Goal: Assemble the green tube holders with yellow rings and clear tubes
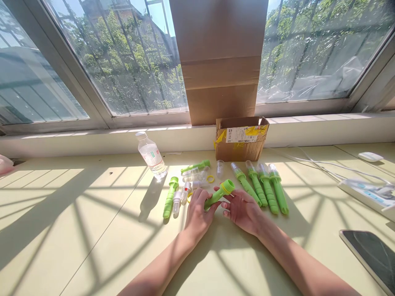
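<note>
The left hand (198,211) is closed around the lower part of a green tube (214,198). The tube is tilted, with its threaded open end raised toward the right and a yellow band at the neck. The right hand (242,210) is partly open, palm turned up and inward, fingers loosely curled beside the threaded end; whether the fingertips touch the tube cannot be told.

Left of the hands, a second tube (170,199) lies with its threaded end toward the window. Between it and the left hand are two clear parts with white tops, the white-top part (177,201) and the red-dot part (186,192). Beyond the hands are a loose yellow ring (210,179), a third tube (199,165) lying crosswise, a clear sleeve (190,174) and a clear cup (220,167).

Right of the hands, four capped tubes (268,191) lie side by side, clear caps toward the window; the leftmost is angled more than the rest.

Farther out, a water bottle (152,157) stands upright at the left, and an open carton (240,144) with yellow tape stands near the sill (166,142). At the far right are a power strip (367,195), a white device (370,156) and a phone (370,255). A cardboard panel (222,61) stands against the window (123,61).
</note>
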`<state>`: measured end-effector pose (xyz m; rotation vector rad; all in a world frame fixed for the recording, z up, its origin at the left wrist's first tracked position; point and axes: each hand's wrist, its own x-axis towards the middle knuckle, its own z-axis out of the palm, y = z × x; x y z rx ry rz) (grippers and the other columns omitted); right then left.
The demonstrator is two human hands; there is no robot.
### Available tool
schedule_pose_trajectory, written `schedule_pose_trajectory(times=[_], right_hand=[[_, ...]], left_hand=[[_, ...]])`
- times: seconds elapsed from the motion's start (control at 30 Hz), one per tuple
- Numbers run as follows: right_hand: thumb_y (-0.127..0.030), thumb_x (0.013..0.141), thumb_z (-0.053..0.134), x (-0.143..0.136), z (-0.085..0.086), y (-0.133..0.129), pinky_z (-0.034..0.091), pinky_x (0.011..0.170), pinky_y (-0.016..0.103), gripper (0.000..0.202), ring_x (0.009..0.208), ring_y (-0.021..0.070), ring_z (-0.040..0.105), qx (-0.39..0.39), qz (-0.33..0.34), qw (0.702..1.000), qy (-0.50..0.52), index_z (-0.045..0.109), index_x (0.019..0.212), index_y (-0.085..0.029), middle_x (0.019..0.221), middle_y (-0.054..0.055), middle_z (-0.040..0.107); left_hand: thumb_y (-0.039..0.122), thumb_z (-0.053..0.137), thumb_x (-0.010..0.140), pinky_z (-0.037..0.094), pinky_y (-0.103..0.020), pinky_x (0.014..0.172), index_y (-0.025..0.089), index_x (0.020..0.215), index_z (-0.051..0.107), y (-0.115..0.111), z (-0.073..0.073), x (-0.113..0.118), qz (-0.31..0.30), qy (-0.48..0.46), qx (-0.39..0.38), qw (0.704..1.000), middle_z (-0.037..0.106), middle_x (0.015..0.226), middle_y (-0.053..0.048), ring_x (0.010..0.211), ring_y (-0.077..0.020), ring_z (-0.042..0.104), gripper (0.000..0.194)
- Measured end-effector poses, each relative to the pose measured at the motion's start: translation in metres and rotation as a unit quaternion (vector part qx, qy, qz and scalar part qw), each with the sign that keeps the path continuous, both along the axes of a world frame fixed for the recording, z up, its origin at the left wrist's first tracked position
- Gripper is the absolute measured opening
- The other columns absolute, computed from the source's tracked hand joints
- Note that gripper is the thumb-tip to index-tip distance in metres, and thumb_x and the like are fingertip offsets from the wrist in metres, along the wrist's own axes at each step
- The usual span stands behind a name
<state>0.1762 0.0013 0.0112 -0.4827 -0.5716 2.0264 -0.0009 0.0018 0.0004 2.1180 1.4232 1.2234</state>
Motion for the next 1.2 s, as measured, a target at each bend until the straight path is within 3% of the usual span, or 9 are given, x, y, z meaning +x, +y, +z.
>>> schedule_pose_trajectory(times=[0.23, 0.47, 0.67, 0.97, 1.1, 1.2], right_hand=[[-0.032, 0.085, 0.070, 0.001, -0.002, 0.003, 0.051, 0.061, 0.025, 0.024, 0.067, 0.0111, 0.060, -0.016, -0.015, 1.000, 0.001, 0.071, 0.107, -0.024, 0.106, 0.002, 0.070], [-0.034, 0.083, 0.074, 0.003, -0.002, 0.004, 0.049, 0.061, 0.025, 0.026, 0.068, 0.0114, 0.058, -0.023, -0.017, 1.000, -0.002, 0.070, 0.107, -0.024, 0.102, 0.003, 0.071], [-0.032, 0.082, 0.071, 0.002, 0.001, 0.003, 0.049, 0.061, 0.027, 0.021, 0.066, 0.0127, 0.057, -0.028, -0.020, 0.999, -0.002, 0.071, 0.101, -0.022, 0.099, 0.004, 0.071], [-0.033, 0.084, 0.068, -0.002, 0.000, -0.001, 0.050, 0.061, 0.028, 0.021, 0.056, 0.0088, 0.050, 0.008, -0.029, 0.999, -0.022, 0.071, 0.102, -0.021, 0.107, 0.005, 0.071], [-0.030, 0.083, 0.074, -0.006, 0.000, -0.004, 0.049, 0.061, 0.026, 0.022, 0.056, 0.0082, 0.049, 0.054, -0.043, 0.995, -0.075, 0.071, 0.104, -0.022, 0.093, 0.002, 0.070], [-0.033, 0.082, 0.078, -0.010, -0.004, -0.003, 0.048, 0.057, 0.026, 0.025, 0.056, 0.0091, 0.050, 0.066, -0.053, 0.990, -0.110, 0.072, 0.104, -0.023, 0.083, 0.001, 0.067]], left_hand=[[0.034, 0.066, 0.087, 0.047, -0.034, 0.072, 0.021, 0.089, 0.061, 0.000, 0.007, 0.004, 0.022, -0.004, -0.073, 0.997, 0.063, 0.094, -0.004, 0.087, -0.0215, 0.060, 0.014], [0.036, 0.049, 0.097, 0.048, -0.036, 0.078, 0.023, 0.113, 0.063, -0.004, 0.016, 0.004, -0.055, -0.015, -0.090, 0.994, 0.070, 0.109, -0.007, 0.093, -0.0222, 0.064, 0.025], [0.034, 0.054, 0.094, 0.049, -0.034, 0.072, 0.022, 0.100, 0.067, -0.004, 0.013, 0.004, -0.044, -0.008, -0.067, 0.997, 0.072, 0.095, -0.005, 0.083, -0.0205, 0.064, 0.020], [0.040, 0.058, 0.093, 0.048, -0.031, 0.061, 0.022, 0.096, 0.065, -0.009, 0.006, 0.004, -0.042, 0.002, -0.050, 0.998, 0.070, 0.084, -0.004, 0.070, -0.0176, 0.062, 0.020], [0.036, 0.058, 0.093, 0.049, -0.031, 0.061, 0.023, 0.098, 0.065, -0.011, 0.006, 0.003, -0.071, -0.006, -0.045, 0.996, 0.071, 0.083, -0.002, 0.065, -0.0168, 0.062, 0.015], [0.038, 0.060, 0.091, 0.050, -0.033, 0.062, 0.023, 0.096, 0.065, -0.011, 0.005, 0.003, -0.058, 0.011, -0.035, 0.998, 0.071, 0.084, -0.003, 0.065, -0.0180, 0.062, 0.016]])
